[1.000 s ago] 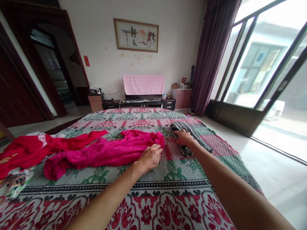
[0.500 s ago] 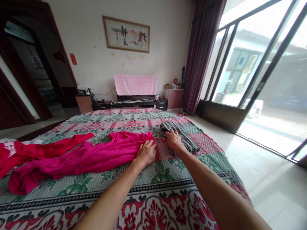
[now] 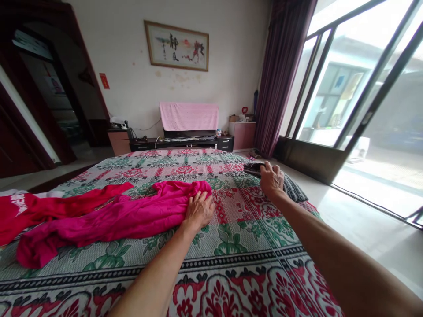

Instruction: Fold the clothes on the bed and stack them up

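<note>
The person's two hands are apart. The left hand (image 3: 199,209) lies palm down on the right-hand end of the pink garment (image 3: 142,213), fingers extended and not gathered into a grip. The right hand (image 3: 272,178) has its fingers bent and appears clamped on the dark knitted piece (image 3: 294,187), which is at the right side of the patterned bedspread (image 3: 228,229); whether its underside is raised cannot be told. The red garment (image 3: 82,200) lies just beyond the pink one, at the left.

Assessment of handling: the knitted piece is judged light, soft and thick, with good friction and no fragility; a hold through all layers, at the edge, should prevent slipping apart. The pink garment is judged thinner, limp and prone to creasing; it is best taken by both ends, with fabric gathered beneath the fingers
</note>
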Demonstrator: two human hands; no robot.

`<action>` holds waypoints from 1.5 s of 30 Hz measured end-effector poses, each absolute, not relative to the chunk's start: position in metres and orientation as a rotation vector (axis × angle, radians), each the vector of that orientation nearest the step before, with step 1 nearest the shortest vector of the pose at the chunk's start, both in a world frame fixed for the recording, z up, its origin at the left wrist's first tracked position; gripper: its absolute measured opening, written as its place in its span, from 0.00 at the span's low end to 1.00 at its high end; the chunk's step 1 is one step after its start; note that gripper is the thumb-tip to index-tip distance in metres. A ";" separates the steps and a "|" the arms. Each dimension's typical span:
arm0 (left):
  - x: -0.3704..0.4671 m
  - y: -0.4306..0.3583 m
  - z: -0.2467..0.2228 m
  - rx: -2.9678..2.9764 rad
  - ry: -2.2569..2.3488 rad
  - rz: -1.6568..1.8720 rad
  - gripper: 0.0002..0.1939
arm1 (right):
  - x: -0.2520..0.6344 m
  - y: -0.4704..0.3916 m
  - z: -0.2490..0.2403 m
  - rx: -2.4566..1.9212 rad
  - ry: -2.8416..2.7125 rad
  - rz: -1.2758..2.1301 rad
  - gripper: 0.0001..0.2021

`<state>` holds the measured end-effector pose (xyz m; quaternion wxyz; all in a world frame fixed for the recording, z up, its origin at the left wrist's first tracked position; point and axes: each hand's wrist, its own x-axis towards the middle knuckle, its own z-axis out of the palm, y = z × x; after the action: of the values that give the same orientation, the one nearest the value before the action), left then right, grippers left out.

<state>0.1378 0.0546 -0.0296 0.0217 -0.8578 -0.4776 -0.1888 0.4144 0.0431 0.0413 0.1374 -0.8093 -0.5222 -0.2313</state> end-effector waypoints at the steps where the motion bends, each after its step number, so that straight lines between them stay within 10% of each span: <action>1: 0.138 0.055 -0.030 -2.655 -1.483 -0.588 0.20 | 0.417 0.043 0.039 -2.359 -1.513 -0.636 0.22; 32: 0.128 0.034 -0.017 -2.554 -1.360 -0.730 0.20 | 0.327 0.062 -0.015 -2.051 -1.805 -0.230 0.21; 45: -0.087 0.037 0.034 -2.026 -2.079 -0.469 0.29 | 0.201 0.058 -0.013 -1.980 -1.771 0.181 0.33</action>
<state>-0.0874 0.0366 0.0338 0.1002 -0.6856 -0.7034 -0.1588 0.2008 0.0582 -0.0132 0.2374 -0.7224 -0.6461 0.0659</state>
